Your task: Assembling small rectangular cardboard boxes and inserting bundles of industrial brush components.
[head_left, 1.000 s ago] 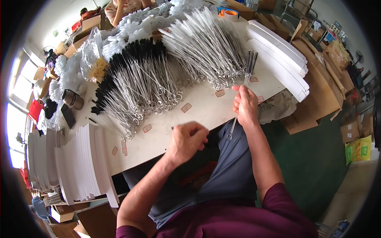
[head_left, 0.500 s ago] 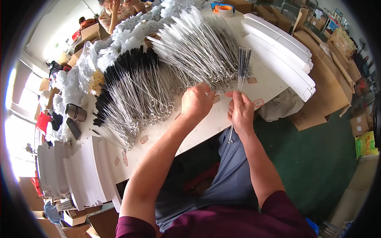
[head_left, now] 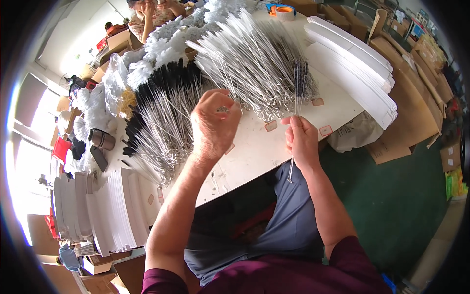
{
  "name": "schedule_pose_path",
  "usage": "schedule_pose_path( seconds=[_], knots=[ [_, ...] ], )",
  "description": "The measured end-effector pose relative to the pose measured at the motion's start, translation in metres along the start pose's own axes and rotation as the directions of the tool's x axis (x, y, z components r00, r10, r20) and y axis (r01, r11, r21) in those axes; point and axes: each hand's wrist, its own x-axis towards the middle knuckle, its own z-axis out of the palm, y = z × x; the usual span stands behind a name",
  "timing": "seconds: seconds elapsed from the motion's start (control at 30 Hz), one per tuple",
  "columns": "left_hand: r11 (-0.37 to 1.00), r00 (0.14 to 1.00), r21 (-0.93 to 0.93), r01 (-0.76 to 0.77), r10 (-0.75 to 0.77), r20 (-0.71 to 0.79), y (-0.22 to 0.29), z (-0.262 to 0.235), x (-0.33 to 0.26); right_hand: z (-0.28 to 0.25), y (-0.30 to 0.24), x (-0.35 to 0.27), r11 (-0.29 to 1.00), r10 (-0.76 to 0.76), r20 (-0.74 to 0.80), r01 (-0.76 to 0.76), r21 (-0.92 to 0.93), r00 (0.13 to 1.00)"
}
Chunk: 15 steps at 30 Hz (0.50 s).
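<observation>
Evidently, a small bunch of brushes (head_left: pixel 300 81) is held by the right hand (head_left: pixel 302 139) in a narrow pinch, thumb against bent fingers, round the thin wire shafts. It is gripped below the bristles, presumably so that these are not crushed; the dark tips are pointed up and away, seen against the right end of the white pile (head_left: pixel 254 61), while the looped ends are left to hang below the fist, past the table's near edge and above the thigh (head_left: pixel 293 210). The left hand (head_left: pixel 215 125) is raised between the two piles as seen, its thumb and fingers curled toward each other with a small opening visible; whether anything thin is caught there cannot be told. Beside it the black pile (head_left: pixel 164 117) is laid, like the white one, with its metal rings toward the near edge, probably so that single pieces can be taken by the bare wire. Small labels (head_left: pixel 270 126) are spread along the front of the table (head_left: pixel 254 154). Farther out, right cartons (head_left: pixel 352 73) and left cartons (head_left: pixel 115 210) are stacked lengthwise at either side, perhaps to be within reach of each arm, and tape (head_left: pixel 285 13) and a cup (head_left: pixel 101 139) are set near the margins.
</observation>
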Motion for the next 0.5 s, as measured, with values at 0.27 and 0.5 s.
schedule_pose_path(
  seconds=[0.27, 0.5],
  knots=[
    [0.982, 0.998, -0.18, 0.061, -0.059, 0.019, 0.012, -0.04, 0.032, 0.066, -0.025, 0.035, 0.966, -0.029, 0.216, -0.028, 0.257, 0.976],
    [0.982, 1.0, -0.19, -0.01, 0.007, -0.018, 0.019, -0.071, 0.065, 0.081, 0.005, 0.101, 0.984, -0.082, 0.086, 0.067, 0.164, 0.993]
  ],
)
